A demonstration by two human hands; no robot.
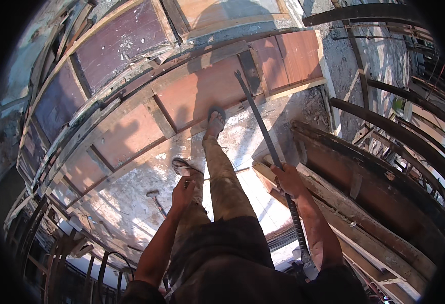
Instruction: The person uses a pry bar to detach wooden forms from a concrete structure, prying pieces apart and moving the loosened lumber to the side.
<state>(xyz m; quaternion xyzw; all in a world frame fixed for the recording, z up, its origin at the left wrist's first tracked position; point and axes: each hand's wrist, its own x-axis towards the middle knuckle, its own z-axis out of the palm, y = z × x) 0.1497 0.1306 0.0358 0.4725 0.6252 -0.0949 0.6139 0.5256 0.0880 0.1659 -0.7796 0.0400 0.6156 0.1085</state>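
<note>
So, from the head cam: right hand (pixel 287 181) has its grip wrapped around a long dark pry bar (pixel 263 129), forked end pointing away over the reddish wood panel (pixel 197 91). Left hand (pixel 183 191) has its fingers curled in, can't tell if that grip's got anything. Hammer (pixel 153 194) on the dusty floor (pixel 126 202), left of it, partly hidden by the forearm.

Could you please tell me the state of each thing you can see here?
Pry bar, gripped, forked end pointing away
Right hand, closed around the pry bar
Left hand, loosely curled; contents unclear
Hammer, unheld, partly hidden
Sandals, worn
Wood-framed panel, lying flat, partly shadowed
Timber boards, piled at the right
</note>
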